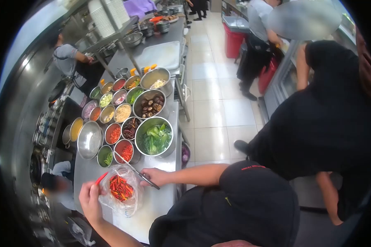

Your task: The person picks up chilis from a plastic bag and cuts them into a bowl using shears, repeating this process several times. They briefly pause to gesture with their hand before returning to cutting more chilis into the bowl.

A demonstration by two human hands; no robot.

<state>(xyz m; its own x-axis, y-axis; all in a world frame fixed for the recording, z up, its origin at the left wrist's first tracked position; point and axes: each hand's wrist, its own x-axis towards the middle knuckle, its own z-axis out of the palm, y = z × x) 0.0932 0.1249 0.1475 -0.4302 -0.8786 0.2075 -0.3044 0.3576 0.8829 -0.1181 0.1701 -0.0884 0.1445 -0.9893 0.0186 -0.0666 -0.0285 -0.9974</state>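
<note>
My left hand (91,199), fingers closed, pinches one red chili pepper (101,178) at the left rim of a clear plastic bag (130,207). Inside the bag lies a heap of red chili peppers (121,188), some with dark stems. My right hand (154,177) is wrapped round the dark handle of a knife (130,165), seen nearly edge-on. Its narrow blade points up and left, over the bag's far edge, toward a steel pot of chopped red pepper (126,153). Blade and held chili are apart.
Steel pots of ingredients crowd the counter, including leafy greens in water (154,140), mushrooms (151,106) and green pieces (106,158). An empty steel bowl (90,140) sits left. A co-worker in black (317,111) bends close on my right. Others work farther off.
</note>
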